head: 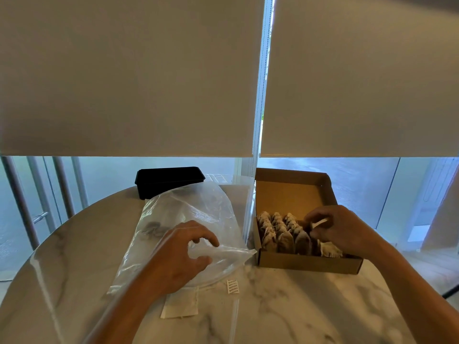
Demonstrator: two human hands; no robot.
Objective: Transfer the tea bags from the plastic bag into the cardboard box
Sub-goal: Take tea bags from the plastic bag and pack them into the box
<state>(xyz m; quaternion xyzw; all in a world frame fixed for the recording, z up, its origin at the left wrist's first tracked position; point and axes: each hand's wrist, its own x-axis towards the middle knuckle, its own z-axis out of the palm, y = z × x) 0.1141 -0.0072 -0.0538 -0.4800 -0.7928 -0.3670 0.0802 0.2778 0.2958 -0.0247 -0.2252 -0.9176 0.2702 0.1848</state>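
An open cardboard box (pixel 310 265) stands on the marble table at the right, with several tea bags (pixel 280 232) packed upright in rows inside it. My right hand (pixel 340 229) is over the box and pinches a tea bag's white paper tag. A clear plastic bag (pixel 188 214) lies crumpled at the middle left, with a few dark tea bags showing through it. My left hand (pixel 183 254) rests on the bag near its mouth, fingers curled round the plastic. One flat white tea bag (pixel 180 304) with a string and tag (pixel 232 286) lies on the table by my left wrist.
A black rectangular tray (pixel 169 180) stands at the table's far edge behind the plastic bag. The round marble table (pixel 298 314) ends close behind the box. Window blinds and glass fill the background.
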